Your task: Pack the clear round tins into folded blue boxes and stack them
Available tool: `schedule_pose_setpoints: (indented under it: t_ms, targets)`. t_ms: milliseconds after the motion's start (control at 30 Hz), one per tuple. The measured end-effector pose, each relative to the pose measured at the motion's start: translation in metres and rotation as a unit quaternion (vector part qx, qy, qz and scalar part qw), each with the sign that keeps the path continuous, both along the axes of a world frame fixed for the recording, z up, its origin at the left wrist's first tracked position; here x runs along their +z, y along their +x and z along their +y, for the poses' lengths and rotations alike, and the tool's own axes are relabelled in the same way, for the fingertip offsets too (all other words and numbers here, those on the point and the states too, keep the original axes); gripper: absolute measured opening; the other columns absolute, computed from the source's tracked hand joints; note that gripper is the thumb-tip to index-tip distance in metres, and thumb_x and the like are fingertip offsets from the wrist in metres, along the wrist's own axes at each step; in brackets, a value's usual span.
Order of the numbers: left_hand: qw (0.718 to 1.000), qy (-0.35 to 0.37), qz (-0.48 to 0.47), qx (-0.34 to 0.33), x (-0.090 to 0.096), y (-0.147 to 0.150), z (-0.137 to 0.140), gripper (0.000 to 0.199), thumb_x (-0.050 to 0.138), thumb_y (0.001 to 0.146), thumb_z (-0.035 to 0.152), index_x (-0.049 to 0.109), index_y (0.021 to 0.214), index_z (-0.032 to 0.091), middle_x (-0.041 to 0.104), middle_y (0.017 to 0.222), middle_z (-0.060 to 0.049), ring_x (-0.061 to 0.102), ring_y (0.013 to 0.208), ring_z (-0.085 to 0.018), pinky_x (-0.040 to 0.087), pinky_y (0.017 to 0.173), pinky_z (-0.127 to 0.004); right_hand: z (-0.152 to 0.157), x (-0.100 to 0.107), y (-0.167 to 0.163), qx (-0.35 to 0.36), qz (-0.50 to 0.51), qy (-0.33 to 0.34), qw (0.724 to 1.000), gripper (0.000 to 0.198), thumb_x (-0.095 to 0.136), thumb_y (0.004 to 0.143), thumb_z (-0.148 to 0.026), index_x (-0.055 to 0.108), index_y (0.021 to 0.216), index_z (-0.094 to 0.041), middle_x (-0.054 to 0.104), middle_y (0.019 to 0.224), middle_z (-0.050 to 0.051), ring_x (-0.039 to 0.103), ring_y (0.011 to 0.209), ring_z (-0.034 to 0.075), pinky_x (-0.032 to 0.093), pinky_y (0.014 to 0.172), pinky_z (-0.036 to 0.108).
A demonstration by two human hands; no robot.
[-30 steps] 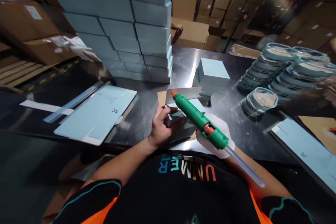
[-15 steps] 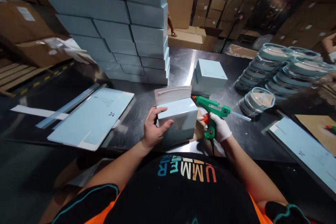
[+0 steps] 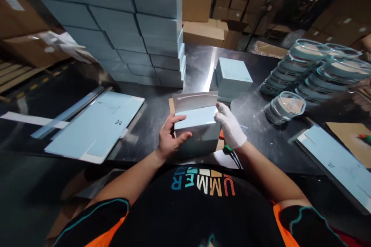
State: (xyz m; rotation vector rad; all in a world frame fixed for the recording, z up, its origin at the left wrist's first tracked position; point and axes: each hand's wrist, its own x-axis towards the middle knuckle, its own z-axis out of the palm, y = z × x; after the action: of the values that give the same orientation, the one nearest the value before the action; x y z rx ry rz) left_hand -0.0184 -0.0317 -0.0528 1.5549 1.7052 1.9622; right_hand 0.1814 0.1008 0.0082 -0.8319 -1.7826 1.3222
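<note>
A pale blue cardboard box (image 3: 198,135) sits on the dark table in front of me, its long top flap (image 3: 195,101) raised at the back. My left hand (image 3: 172,133) grips its left side, thumb on the front face and fingers over the top edge. At the right end, my right hand (image 3: 230,125), in a white glove, pinches the box's upper corner beside the flap. Under that hand lies the green glue gun (image 3: 228,149), mostly hidden, with bits of its orange trigger and its cord showing. A brown cardboard piece (image 3: 171,106) shows behind the box's left side.
Stacked blue boxes (image 3: 116,34) rise at the back left; another closed box (image 3: 234,75) stands behind mine. Flat blue sheets (image 3: 95,127) lie left, another flat blue piece (image 3: 336,166) right. Stacked clear round containers (image 3: 307,65) stand back right, with a shorter stack (image 3: 285,108) nearer.
My right hand has let go of the glue gun, which now lies on the table, and has moved up to the box's right corner. My left hand keeps its hold on the box.
</note>
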Motion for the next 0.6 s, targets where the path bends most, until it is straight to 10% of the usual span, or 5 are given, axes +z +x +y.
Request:
schedule_pose_setpoints:
  t_ms: [200, 467, 600]
  targets:
    - [0.999, -0.009, 0.029, -0.038, -0.005, -0.01, -0.001, 0.08, 0.064, 0.086, 0.092, 0.077, 0.116, 0.019, 0.073, 0.113, -0.014, 0.07, 0.12, -0.032, 0.058, 0.104, -0.045, -0.008, 0.01, -0.02, 0.027, -0.008, 0.007, 1.0, 0.041, 0.063, 0.077, -0.036, 0.065, 0.115, -0.023, 0.076, 0.118, 0.006, 0.068, 0.119, 0.029, 0.057, 0.109, 0.044]
    - [0.983, 0.164, -0.041, -0.073, 0.002, -0.011, 0.007, 0.051, 0.088, 0.088, 0.058, 0.061, 0.121, 0.03, 0.075, 0.118, -0.007, 0.077, 0.117, -0.027, 0.064, 0.103, -0.047, 0.008, -0.004, 0.012, 0.098, -0.032, 0.123, 0.987, 0.079, 0.094, 0.069, -0.071, 0.064, 0.125, -0.025, 0.056, 0.162, 0.019, 0.056, 0.15, 0.041, 0.049, 0.122, 0.06]
    - [0.981, 0.095, 0.076, -0.152, 0.019, -0.034, 0.004, 0.038, 0.089, 0.087, 0.059, 0.08, 0.106, 0.027, 0.077, 0.11, -0.009, 0.078, 0.118, -0.031, 0.066, 0.103, -0.05, 0.008, -0.01, 0.025, 0.157, -0.051, 0.231, 0.959, 0.036, 0.086, 0.09, -0.047, 0.072, 0.118, -0.029, 0.036, 0.181, 0.01, 0.047, 0.16, 0.039, 0.044, 0.127, 0.066]
